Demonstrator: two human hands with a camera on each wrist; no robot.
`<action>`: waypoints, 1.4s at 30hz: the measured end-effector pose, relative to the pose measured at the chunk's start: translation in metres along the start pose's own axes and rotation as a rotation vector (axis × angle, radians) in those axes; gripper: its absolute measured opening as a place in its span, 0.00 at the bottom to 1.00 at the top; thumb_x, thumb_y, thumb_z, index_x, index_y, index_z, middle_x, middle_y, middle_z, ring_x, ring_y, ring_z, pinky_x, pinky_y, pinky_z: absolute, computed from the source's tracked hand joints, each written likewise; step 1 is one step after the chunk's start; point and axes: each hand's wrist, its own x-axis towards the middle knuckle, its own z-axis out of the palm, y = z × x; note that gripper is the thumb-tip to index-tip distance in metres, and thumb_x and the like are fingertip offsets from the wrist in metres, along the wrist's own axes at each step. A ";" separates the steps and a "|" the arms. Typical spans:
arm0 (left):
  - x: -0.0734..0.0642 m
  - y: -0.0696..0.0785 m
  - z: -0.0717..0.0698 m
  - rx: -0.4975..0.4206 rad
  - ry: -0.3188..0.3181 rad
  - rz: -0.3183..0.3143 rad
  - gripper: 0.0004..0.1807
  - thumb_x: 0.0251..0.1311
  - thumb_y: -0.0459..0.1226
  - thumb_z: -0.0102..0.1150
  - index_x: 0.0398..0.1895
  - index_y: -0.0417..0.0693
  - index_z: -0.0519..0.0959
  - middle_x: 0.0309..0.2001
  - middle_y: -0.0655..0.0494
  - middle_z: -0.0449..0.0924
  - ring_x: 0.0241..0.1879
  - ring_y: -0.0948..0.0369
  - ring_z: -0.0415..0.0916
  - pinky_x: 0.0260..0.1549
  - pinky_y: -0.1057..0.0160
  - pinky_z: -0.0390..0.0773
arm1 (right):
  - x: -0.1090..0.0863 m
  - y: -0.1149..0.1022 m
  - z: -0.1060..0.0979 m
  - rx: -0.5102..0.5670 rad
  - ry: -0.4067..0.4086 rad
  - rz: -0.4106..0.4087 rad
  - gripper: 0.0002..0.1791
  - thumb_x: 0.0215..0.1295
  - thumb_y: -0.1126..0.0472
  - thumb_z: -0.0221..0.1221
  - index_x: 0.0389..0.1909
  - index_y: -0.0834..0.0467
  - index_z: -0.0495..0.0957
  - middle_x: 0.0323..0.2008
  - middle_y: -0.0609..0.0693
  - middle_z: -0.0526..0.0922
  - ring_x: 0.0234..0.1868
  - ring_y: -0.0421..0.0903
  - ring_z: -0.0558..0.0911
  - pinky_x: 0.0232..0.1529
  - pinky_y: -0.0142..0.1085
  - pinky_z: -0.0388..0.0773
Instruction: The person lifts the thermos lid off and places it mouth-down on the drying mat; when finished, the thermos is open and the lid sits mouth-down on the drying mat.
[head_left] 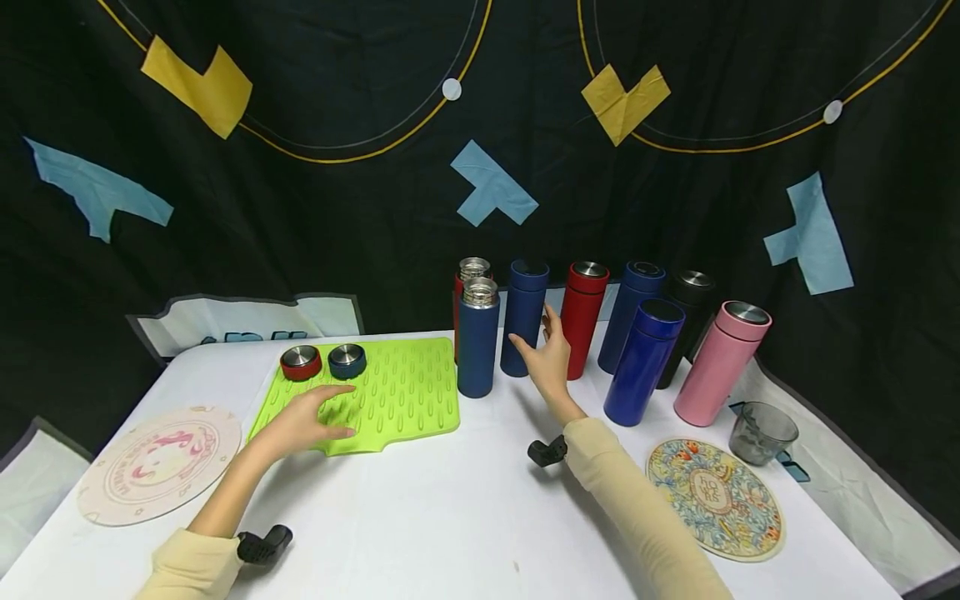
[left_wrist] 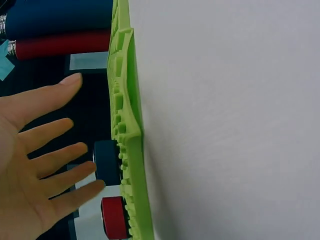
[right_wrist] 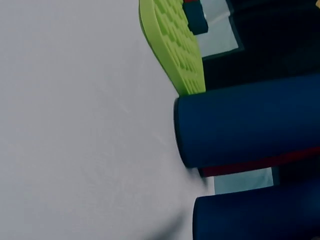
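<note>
My left hand (head_left: 302,418) hovers over the front of a green drying mat (head_left: 408,392), its thumb and fingers spread around nothing. Behind it on the mat sit a red lid (head_left: 301,364) and a dark blue lid (head_left: 347,362). In the left wrist view the relaxed fingers (left_wrist: 55,152) hang close to these lids. My right hand (head_left: 551,364), thumb and fingers apart, is just in front of a capped blue thermos (head_left: 523,312). To its left stand an uncapped blue thermos (head_left: 478,350) and, behind that, an uncapped red thermos (head_left: 457,308). The right wrist view does not show the hand.
On the right stand several capped thermoses: red (head_left: 583,321), two more blue, black and pink (head_left: 720,367). Near them are a glass cup (head_left: 761,435) and a patterned round mat (head_left: 712,500). A pale round mat (head_left: 161,467) lies at left. Dark cloth hangs behind the table.
</note>
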 end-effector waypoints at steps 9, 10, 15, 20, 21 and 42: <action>-0.006 -0.007 0.007 0.026 -0.075 -0.019 0.40 0.43 0.39 0.75 0.59 0.29 0.71 0.58 0.31 0.72 0.59 0.34 0.65 0.59 0.37 0.64 | 0.012 0.009 0.008 -0.062 -0.029 0.059 0.47 0.53 0.62 0.72 0.70 0.68 0.56 0.67 0.64 0.65 0.64 0.62 0.68 0.64 0.50 0.65; -0.007 -0.007 0.008 0.025 -0.082 -0.023 0.40 0.44 0.39 0.75 0.60 0.29 0.71 0.58 0.30 0.71 0.59 0.34 0.65 0.59 0.37 0.64 | 0.013 0.010 0.009 -0.063 -0.029 0.068 0.47 0.53 0.61 0.72 0.70 0.67 0.56 0.67 0.64 0.65 0.64 0.61 0.69 0.64 0.50 0.66; -0.007 -0.010 0.012 0.008 -0.113 -0.038 0.41 0.44 0.41 0.75 0.60 0.29 0.70 0.59 0.30 0.70 0.60 0.34 0.64 0.59 0.37 0.63 | 0.016 0.012 0.013 -0.050 -0.020 0.083 0.45 0.54 0.61 0.71 0.69 0.66 0.58 0.64 0.64 0.69 0.62 0.58 0.72 0.62 0.48 0.69; -0.007 -0.010 0.012 0.003 -0.118 -0.036 0.41 0.44 0.41 0.76 0.60 0.29 0.71 0.59 0.30 0.71 0.60 0.34 0.64 0.59 0.38 0.64 | 0.019 0.011 0.014 -0.041 0.006 0.089 0.42 0.53 0.62 0.72 0.67 0.66 0.62 0.61 0.64 0.72 0.60 0.57 0.75 0.61 0.47 0.71; -0.007 -0.010 0.012 0.003 -0.118 -0.036 0.41 0.44 0.41 0.76 0.60 0.29 0.70 0.59 0.31 0.71 0.60 0.34 0.64 0.59 0.38 0.64 | 0.019 0.011 0.014 -0.039 0.012 0.092 0.42 0.52 0.62 0.72 0.67 0.66 0.63 0.61 0.64 0.73 0.59 0.57 0.75 0.60 0.47 0.71; -0.010 -0.008 0.011 0.017 -0.115 -0.028 0.40 0.45 0.40 0.75 0.61 0.30 0.70 0.59 0.30 0.70 0.60 0.34 0.65 0.59 0.38 0.64 | -0.002 -0.004 -0.008 0.065 0.040 0.099 0.44 0.46 0.62 0.76 0.65 0.66 0.67 0.59 0.63 0.75 0.58 0.55 0.77 0.58 0.44 0.73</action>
